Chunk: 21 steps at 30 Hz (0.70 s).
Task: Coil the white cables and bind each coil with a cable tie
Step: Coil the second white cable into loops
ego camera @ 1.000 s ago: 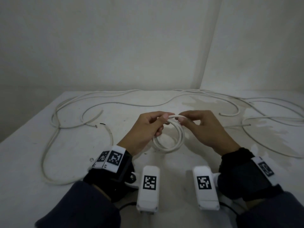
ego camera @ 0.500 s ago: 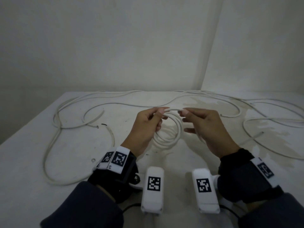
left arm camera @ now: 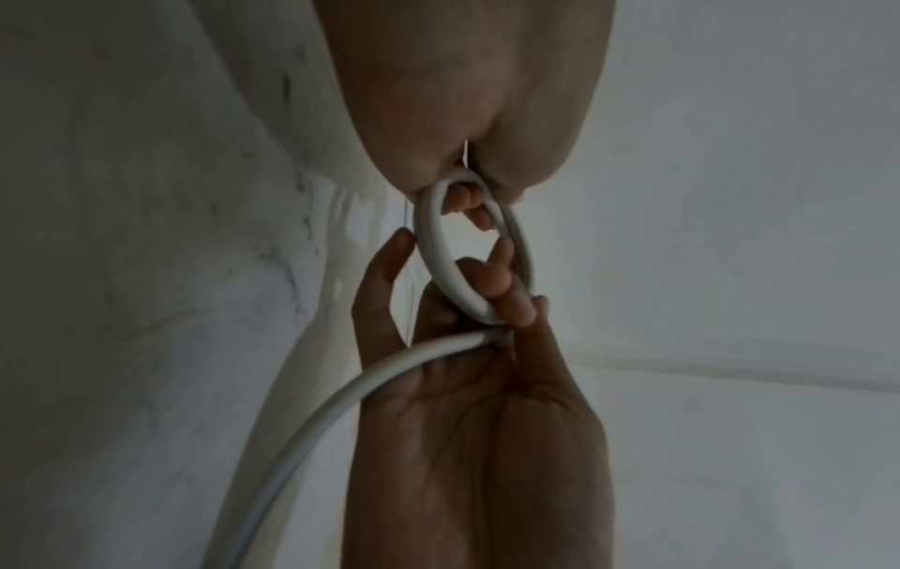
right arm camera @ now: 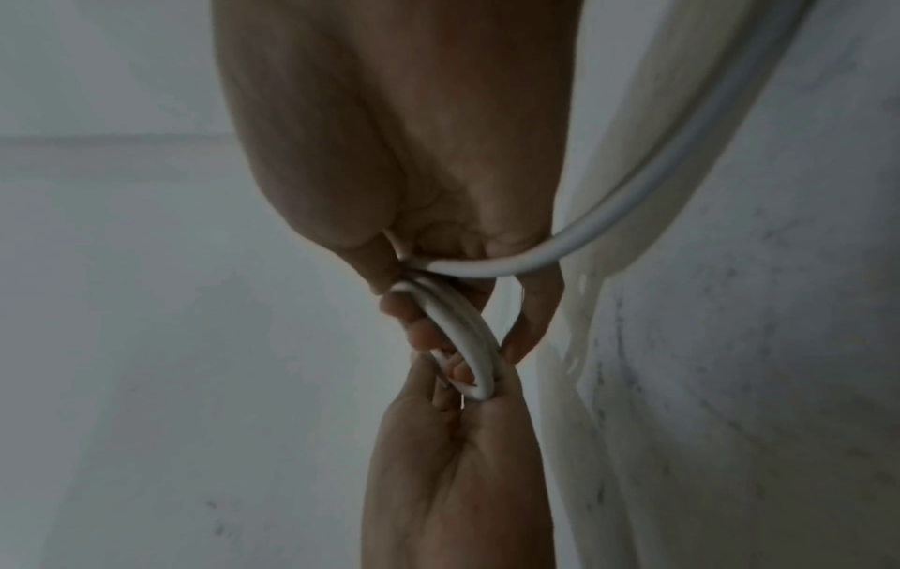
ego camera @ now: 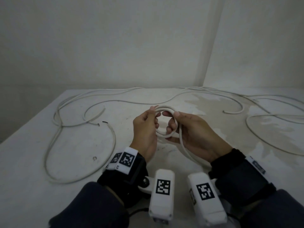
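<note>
A small coil of white cable [ego camera: 164, 108] hangs in the air between both hands over the white table [ego camera: 79, 148]. My left hand [ego camera: 153, 112] pinches the coil's left side between thumb and fingers. My right hand [ego camera: 171, 120] has its fingers curled through the right side, thumb on top. The cable's loose tail [ego camera: 185, 148] runs across the right palm and under the wrist. In the left wrist view the coil [left arm camera: 440, 261] is seen edge-on, with the tail [left arm camera: 316, 404] trailing down. In the right wrist view the coil [right arm camera: 467, 331] sits between both hands' fingers.
Loose white cables lie in wide loops on the table's left [ego camera: 54, 129] and right [ego camera: 256, 129], and along the back edge [ego camera: 125, 102]. A cut cable end with a short black tip [ego camera: 105, 122] lies left of the hands. Walls meet in the corner behind the table.
Both hands have risen with the coil. My right hand moved from pinching the top to hooking its fingers through the coil's right side, and the tail now crosses its palm.
</note>
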Each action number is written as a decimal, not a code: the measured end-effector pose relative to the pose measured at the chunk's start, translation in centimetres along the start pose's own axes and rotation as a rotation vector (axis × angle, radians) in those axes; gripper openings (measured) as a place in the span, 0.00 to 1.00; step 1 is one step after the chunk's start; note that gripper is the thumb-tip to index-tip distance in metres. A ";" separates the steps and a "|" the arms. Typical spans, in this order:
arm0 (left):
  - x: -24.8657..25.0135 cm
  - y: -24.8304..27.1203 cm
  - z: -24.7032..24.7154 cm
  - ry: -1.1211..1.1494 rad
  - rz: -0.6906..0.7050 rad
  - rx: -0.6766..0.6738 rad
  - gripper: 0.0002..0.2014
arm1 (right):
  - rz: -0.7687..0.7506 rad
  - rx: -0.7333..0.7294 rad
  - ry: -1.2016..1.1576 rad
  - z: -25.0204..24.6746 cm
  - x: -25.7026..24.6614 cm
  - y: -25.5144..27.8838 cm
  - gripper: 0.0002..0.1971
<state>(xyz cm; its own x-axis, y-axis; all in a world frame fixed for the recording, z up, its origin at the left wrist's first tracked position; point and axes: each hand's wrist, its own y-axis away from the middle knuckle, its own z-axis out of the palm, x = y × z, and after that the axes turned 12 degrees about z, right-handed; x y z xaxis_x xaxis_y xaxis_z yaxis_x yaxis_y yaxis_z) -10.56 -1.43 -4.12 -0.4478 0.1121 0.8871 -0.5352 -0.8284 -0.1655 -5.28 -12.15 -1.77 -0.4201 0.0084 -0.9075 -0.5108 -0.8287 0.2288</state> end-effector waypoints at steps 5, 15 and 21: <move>0.7 0.3 0.4 0.003 -0.005 -0.068 0.12 | -0.031 0.115 0.071 -0.1 -0.2 -0.7 0.17; 1.3 2.7 0.8 -0.120 -0.358 -0.807 0.20 | -0.334 0.183 -0.394 -2.4 -2.2 -0.1 0.18; 1.5 1.7 0.5 0.113 -0.329 -0.506 0.10 | -0.352 0.278 -0.431 -3.3 -2.0 -0.7 0.18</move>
<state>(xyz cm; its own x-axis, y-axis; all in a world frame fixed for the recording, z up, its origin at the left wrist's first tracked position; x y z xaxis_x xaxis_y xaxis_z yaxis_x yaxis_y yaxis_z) -11.74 -2.95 -2.84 -0.2595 0.3978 0.8800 -0.9194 -0.3806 -0.0991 -1.56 -13.46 -1.27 -0.4264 0.5277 -0.7347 -0.8255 -0.5591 0.0775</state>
